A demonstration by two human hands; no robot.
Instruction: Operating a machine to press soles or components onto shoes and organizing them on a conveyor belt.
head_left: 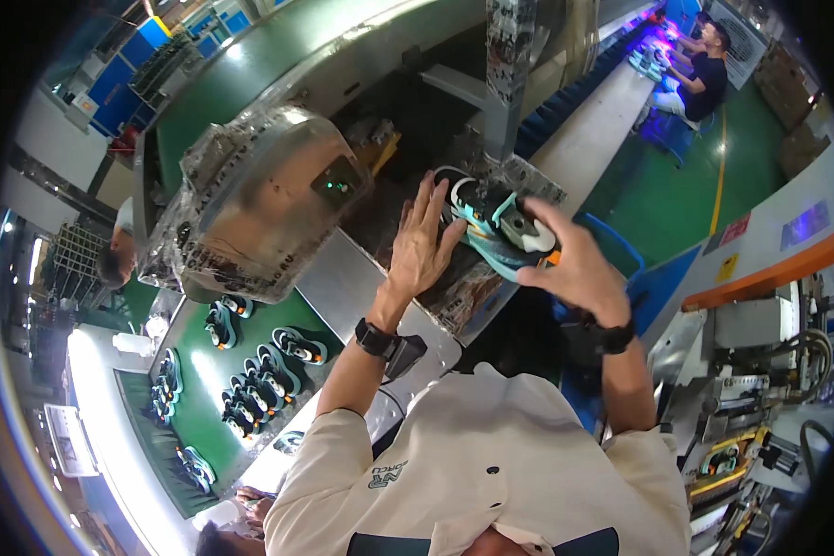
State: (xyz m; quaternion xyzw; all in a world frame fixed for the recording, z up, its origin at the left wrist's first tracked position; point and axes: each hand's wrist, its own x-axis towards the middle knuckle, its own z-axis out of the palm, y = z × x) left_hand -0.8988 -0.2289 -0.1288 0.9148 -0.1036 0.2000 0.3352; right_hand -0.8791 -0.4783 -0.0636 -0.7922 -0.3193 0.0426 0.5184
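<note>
In front of me a teal, black and white sneaker (493, 243) lies tilted over a film-wrapped platform, its toe away to the left and its orange-trimmed heel to the right. A grey-green piece fills its opening; I cannot tell what it is. My right hand (579, 264) grips the heel end, thumb on the near side and fingers over the far side. Against the toe end, my left hand (422, 243) rests with its fingers stretched out and slightly apart. Part of the sneaker is hidden behind the hands.
A large film-wrapped machine housing (259, 204) stands left, and a wrapped post (505, 83) rises beyond the sneaker. Several sneakers (259, 385) sit on a green belt at lower left. Machinery (741, 389) stands at right. A co-worker (700, 83) sits along the far line.
</note>
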